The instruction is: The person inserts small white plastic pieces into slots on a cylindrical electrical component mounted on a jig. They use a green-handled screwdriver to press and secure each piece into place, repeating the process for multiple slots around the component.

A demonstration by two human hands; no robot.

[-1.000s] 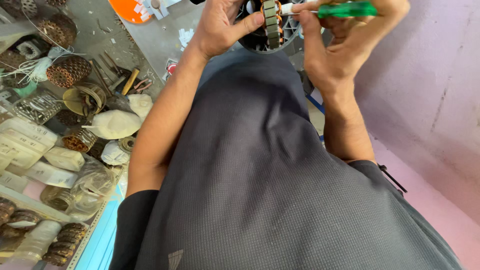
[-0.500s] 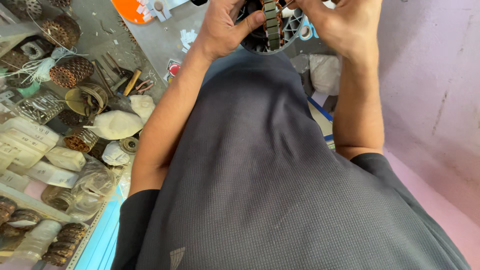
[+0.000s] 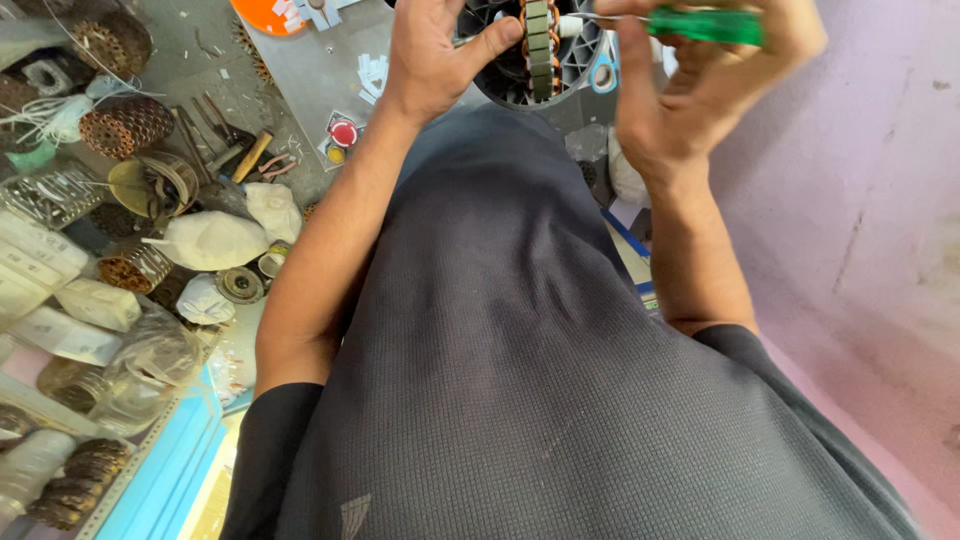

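Back into sight since half a second ago comes the green-handled screwdriver (image 3: 705,25), which was hidden then and now lies across the right hand's fingers at one o'clock. Over at nine o'clock the bench (image 3: 300,80) is crowded: a copper-wound coil (image 3: 125,125), a white plastic bag (image 3: 212,240) just beside a second, smaller white bundle (image 3: 272,208), and clear packets (image 3: 140,360) down toward eight o'clock, with a blue tray edge (image 3: 165,470) at seven. A small red button part (image 3: 343,133) sits on the grey surface near eleven. The left hand (image 3: 435,55) is at twelve o'clock, curled narrow around the rim of a motor stator (image 3: 537,50), thumb pressed toward its stacked greenish laminations. The stator sits at twelve, inside a dark round housing (image 3: 575,65), held between both hands. The right hand (image 3: 700,90) is closed on the screwdriver, whose metal tip points left and meets the stator's side. A dark grey shirt (image 3: 540,380) fills the middle, and a pink wall (image 3: 870,200) runs along three o'clock.
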